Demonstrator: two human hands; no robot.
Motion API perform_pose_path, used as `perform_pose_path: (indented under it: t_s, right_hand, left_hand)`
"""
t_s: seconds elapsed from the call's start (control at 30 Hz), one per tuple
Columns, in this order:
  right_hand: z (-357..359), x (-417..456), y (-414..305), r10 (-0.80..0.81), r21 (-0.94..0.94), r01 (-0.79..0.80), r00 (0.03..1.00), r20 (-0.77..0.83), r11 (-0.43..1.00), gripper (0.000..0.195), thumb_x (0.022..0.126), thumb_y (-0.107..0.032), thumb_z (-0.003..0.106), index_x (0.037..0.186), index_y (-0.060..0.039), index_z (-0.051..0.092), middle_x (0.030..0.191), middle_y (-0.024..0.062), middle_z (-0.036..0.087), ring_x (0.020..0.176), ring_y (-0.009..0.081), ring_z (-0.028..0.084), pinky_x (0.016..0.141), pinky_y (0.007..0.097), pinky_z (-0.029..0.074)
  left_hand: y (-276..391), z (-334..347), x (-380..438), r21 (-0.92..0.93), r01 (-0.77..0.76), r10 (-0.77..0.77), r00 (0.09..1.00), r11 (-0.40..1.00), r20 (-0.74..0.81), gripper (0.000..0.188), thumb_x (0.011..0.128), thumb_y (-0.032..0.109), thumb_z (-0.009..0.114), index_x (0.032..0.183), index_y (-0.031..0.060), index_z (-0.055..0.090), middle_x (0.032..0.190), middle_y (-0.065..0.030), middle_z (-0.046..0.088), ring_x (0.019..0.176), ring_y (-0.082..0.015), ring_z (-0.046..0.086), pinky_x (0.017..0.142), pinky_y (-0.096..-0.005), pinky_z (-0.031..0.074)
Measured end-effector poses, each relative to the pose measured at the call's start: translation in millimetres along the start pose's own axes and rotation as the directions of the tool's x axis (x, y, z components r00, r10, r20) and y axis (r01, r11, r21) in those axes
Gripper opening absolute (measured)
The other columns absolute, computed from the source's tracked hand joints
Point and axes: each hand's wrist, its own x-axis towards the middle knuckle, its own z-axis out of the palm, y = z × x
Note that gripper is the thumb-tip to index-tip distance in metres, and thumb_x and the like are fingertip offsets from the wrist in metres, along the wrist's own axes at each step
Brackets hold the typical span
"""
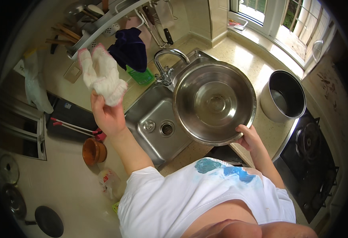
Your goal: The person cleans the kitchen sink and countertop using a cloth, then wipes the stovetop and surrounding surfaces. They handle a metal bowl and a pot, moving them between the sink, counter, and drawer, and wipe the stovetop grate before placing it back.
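A white cloth with pink edging (pixel 107 71) reaches up to the wall rack, with its lower end between the thumb and fingers of my left hand (pixel 108 114). Beside it a dark blue cloth (pixel 130 49) hangs from the rack. My right hand (pixel 248 136) grips the near rim of a large stainless steel basin (pixel 218 102). The basin is over the right part of the metal sink (pixel 153 145), next to the chrome faucet (pixel 168 70). Some clear liquid seems to lie at its bottom; whether it rests on anything is hidden.
An empty-looking metal pot (pixel 282 96) stands on the counter right of the basin, near a black gas stove (pixel 308 157). Behind the sink is a green container (pixel 140 76). An orange-brown pot (pixel 94 151) is left of the sink. Utensils hang from the wall rack (pixel 102 26).
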Motion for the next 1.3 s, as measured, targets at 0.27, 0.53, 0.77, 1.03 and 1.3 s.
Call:
perform_pose_path:
  t_s: [0.27,0.53,0.77,1.03,1.3]
  right_hand:
    - [17.7,-12.2,0.8,0.063,-0.114,-0.059,0.997,0.034,0.992,0.036,0.072,-0.002,0.049,0.107,0.0056,0.04,0.091,0.0136,0.053,0.079,0.0265,0.059,0.065,0.0416,0.055]
    - [-0.6,-35.7,10.5,0.029,-0.071,-0.035,0.996,-0.087,0.997,0.032,0.072,-0.004,0.05,0.103,0.0024,0.043,0.086,0.0113,0.052,0.071,0.0246,0.058,0.062,0.0424,0.055]
    - [-29.7,-36.2,10.0,-0.242,-0.195,0.205,0.951,-0.192,0.959,0.033,0.069,-0.002,0.048,0.102,-0.001,0.045,0.079,0.0057,0.052,0.061,0.0146,0.054,0.045,0.0302,0.051]
    - [-31.3,-28.8,9.6,-0.054,-0.067,0.043,0.986,-0.16,0.997,0.029,0.069,-0.003,0.049,0.098,0.0008,0.045,0.078,0.0068,0.052,0.063,0.0181,0.056,0.049,0.0346,0.053]
    - [-17.0,-23.7,5.0,0.026,0.048,-0.024,0.999,-0.037,0.999,0.027,0.07,-0.002,0.048,0.097,0.001,0.046,0.081,0.0083,0.052,0.069,0.0207,0.058,0.057,0.0378,0.055]
  left_hand:
    - [-118.4,117.9,-69.4,0.587,-0.441,-0.364,0.492,0.679,0.791,0.012,0.078,0.016,0.059,0.083,0.006,0.054,0.075,-0.0002,0.053,0.064,-0.0104,0.051,0.061,-0.0263,0.044]
    - [-190.8,86.1,-9.6,0.742,-0.147,-0.424,0.74,0.654,0.521,0.005,0.074,0.005,0.052,0.078,0.0058,0.053,0.07,-0.0045,0.047,0.068,-0.0156,0.049,0.061,-0.0298,0.04]
    - [-171.0,30.0,-80.6,0.89,-0.444,-0.318,0.833,0.105,0.453,0.036,0.064,-0.001,0.063,0.095,0.0079,0.049,0.104,-0.019,0.039,0.087,-0.0353,0.049,0.072,-0.0386,0.044]
    - [-104.9,37.3,-59.9,0.638,0.293,-0.26,0.954,0.712,-0.148,0.017,0.077,0.004,0.062,0.082,0.0055,0.046,0.08,-0.0027,0.049,0.071,-0.0092,0.049,0.064,-0.0226,0.042]
    - [-126.0,117.6,-69.6,0.058,0.462,-0.421,0.741,0.885,0.523,0.038,0.078,-0.008,0.045,0.113,0.0072,0.038,0.105,-0.0051,0.046,0.091,-0.0116,0.048,0.08,-0.0245,0.04]
